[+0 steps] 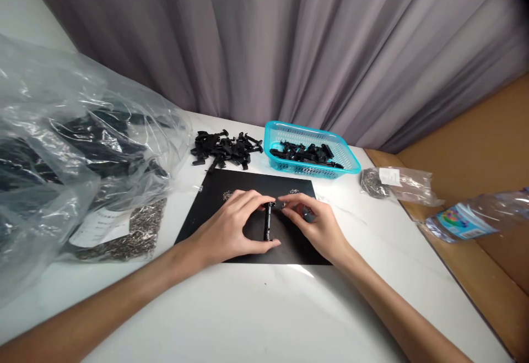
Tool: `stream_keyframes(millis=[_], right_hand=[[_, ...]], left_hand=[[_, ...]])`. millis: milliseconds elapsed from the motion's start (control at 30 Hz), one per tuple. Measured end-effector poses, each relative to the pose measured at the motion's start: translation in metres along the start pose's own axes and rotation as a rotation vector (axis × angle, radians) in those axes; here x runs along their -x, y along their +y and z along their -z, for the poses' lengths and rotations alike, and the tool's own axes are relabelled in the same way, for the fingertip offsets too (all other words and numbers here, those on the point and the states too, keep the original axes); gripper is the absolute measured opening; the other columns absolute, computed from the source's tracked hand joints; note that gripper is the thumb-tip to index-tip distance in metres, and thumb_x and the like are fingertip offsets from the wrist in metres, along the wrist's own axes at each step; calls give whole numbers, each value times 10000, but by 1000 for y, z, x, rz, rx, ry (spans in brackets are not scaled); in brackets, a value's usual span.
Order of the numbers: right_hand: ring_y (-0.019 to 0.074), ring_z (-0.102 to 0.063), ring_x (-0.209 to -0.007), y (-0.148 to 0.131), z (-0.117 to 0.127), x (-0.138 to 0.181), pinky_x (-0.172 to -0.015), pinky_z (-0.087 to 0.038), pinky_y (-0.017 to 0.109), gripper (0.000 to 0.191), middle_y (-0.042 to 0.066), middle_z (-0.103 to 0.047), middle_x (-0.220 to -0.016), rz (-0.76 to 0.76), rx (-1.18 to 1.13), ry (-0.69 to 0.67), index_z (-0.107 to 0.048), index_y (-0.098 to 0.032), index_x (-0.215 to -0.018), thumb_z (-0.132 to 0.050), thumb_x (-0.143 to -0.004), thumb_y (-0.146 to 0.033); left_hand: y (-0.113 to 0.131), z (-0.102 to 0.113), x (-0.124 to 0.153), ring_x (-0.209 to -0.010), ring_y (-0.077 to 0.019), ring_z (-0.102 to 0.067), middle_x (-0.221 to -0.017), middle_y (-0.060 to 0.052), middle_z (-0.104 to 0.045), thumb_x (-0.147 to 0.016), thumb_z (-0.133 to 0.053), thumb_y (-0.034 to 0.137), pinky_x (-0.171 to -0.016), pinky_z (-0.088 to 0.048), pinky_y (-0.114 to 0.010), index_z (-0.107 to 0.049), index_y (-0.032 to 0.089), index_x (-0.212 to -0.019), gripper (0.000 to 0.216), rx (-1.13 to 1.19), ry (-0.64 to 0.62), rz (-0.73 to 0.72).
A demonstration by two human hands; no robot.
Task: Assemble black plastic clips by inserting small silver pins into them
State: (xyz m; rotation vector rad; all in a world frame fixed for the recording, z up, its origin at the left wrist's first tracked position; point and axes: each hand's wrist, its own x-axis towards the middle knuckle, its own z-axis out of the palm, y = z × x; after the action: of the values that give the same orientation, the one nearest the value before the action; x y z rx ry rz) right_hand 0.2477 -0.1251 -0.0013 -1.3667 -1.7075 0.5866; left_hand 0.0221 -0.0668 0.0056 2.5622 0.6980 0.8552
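Between thumb and fingers, my left hand (pixel 235 224) grips a slim black plastic part (pixel 268 222) by its two ends, above a black mat (pixel 248 255). Just right of that part, my right hand (pixel 308 218) has its thumb and forefinger pinched together. Something tiny and metallic seems to be at those fingertips, too small to name. Two little heaps of small metal pieces lie on the mat: one metal heap (pixel 227 194) behind my left hand, another metal heap (pixel 294 191) behind my right, partly hidden by the fingers.
A pile of black plastic parts (pixel 225 148) and a turquoise basket (pixel 351 163) holding similar parts stand behind the mat. Large clear plastic bags (pixel 82 93) and a bag of metal pieces (pixel 144 228) fill the left. At right are a small bag (pixel 374 182), a bottle (pixel 467 221) and cardboard (pixel 487 131).
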Motion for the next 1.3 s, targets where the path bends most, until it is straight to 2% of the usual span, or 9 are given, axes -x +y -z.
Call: stream_keyframes(millis=[67,167,267,433,600,767,867,1000,1300], right_hand=[[204,-684,-833,-2,1,0,-794,-520,360,253,39,-783,-978,-33,-78,-10,-735,-241,-1206,-672,-963,-273],[231,-725,-949,-3,3,0,-846,-532,370,152,53,-802,-1037,-70,-117,-30,-790,-239,-1044,-679,-961,-302],[213,-726,-874,-2,2,0,-805,-551,353,153,53,-801,-982,-109,-153,-61,-782,-220,-962,-679,-962,-334],[179,-709,-820,-1,2,2,-687,-561,291,171,59,-788,-969,-143,-310,-114,-716,-198,-1014,-684,-962,-357],[190,-713,-893,-7,6,1,-759,-549,315,155,51,-783,-1008,-86,-198,-121,-772,-224,-1030,-642,-992,-299],[196,-734,-970,-10,8,4,-873,-563,352,252,45,-784,-1035,2,-162,-112,-752,-247,-1178,-569,-1014,-190],[192,-751,-907,-11,5,7,-827,-583,341,208,39,-790,-1036,-20,-174,-44,-709,-238,-1189,-638,-994,-235],[173,-715,-836,-15,4,9,-765,-568,316,62,22,-768,-965,74,-76,61,-718,-228,-1000,-657,-988,-225],[139,-620,-720,-31,-8,13,-561,-465,287,114,33,-738,-977,285,-93,274,-731,-226,-956,-694,-952,-118]], left_hand=[[0,1,0,-1037,-260,-621,-1090,-58,-688,-778,-837,464,-957,-520,-418,-612,216,-1281,605,5,3,5],[0,1,1,-1032,-257,-614,-1087,-61,-684,-786,-833,471,-952,-519,-415,-598,210,-1298,621,7,2,-8],[0,1,1,-1036,-258,-614,-1094,-65,-680,-793,-832,472,-951,-516,-405,-587,206,-1303,625,-4,1,-27],[-2,0,2,-1023,-252,-617,-1081,-60,-673,-797,-829,475,-945,-512,-396,-584,199,-1300,624,-4,10,-39],[-3,0,2,-1032,-250,-613,-1078,-55,-667,-796,-831,463,-965,-504,-410,-572,208,-1311,630,1,1,-19],[-3,-1,2,-1017,-243,-621,-1058,-51,-672,-788,-842,450,-951,-517,-402,-574,208,-1308,633,6,28,-23],[1,-1,2,-997,-235,-635,-1041,-47,-691,-764,-865,438,-925,-534,-386,-573,206,-1312,664,14,90,-53],[7,1,2,-960,-228,-644,-1010,-46,-705,-741,-885,437,-895,-545,-377,-586,191,-1289,671,-3,147,-109],[10,2,2,-902,-231,-648,-970,-65,-704,-733,-887,491,-854,-545,-388,-573,161,-1272,706,-98,238,-220]])
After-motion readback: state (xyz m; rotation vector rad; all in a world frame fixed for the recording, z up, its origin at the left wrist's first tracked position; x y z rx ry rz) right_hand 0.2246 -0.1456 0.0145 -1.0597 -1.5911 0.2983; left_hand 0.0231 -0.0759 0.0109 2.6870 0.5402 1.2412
